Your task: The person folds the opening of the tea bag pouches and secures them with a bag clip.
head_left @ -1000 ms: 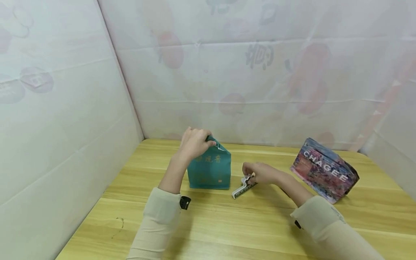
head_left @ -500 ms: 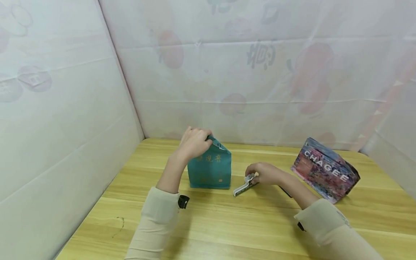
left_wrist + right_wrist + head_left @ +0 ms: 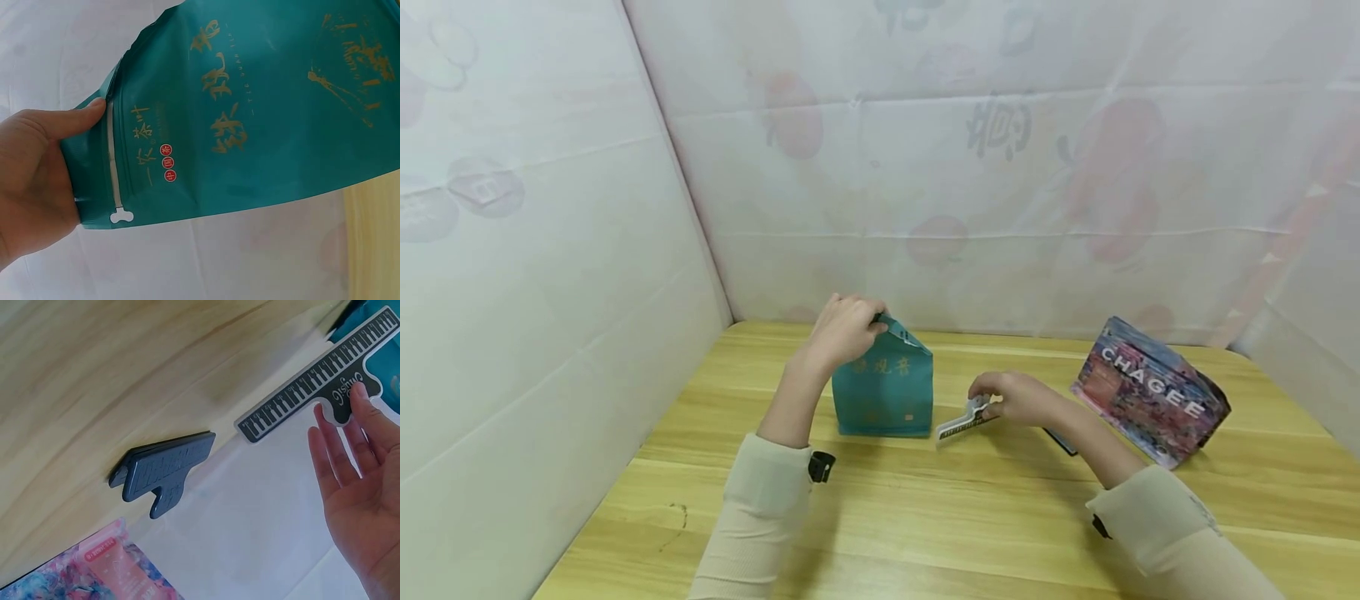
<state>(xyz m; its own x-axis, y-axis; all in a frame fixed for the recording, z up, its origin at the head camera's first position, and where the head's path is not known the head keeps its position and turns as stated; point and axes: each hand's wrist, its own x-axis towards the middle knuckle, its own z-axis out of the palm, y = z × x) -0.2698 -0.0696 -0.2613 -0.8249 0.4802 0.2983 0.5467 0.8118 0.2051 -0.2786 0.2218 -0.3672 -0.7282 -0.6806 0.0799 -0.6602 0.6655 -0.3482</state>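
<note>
A teal tea bag [image 3: 883, 392] with gold lettering stands upright on the table, its top edge folded. My left hand [image 3: 842, 329] grips that top; in the left wrist view the thumb [image 3: 87, 115] presses beside a white tie strip [image 3: 114, 156]. Just right of the bag, my right hand [image 3: 1015, 398] pinches a bag clip [image 3: 958, 427] by its handle. In the right wrist view this clip shows piano keys and the word "music" on a black face with a pale border. Its long edge points toward the teal bag.
A second, black clip [image 3: 165, 469] rests on the table, partly hidden behind the right forearm in the head view. Farther right lies a colourful CHAGEE bag [image 3: 1150, 396]. White printed cloth walls [image 3: 880, 167] enclose the wooden table [image 3: 910, 517].
The piano-key clip has turned and tilted in my right hand, which has shifted slightly right. The left hand keeps its grip on the teal bag, almost unmoved.
</note>
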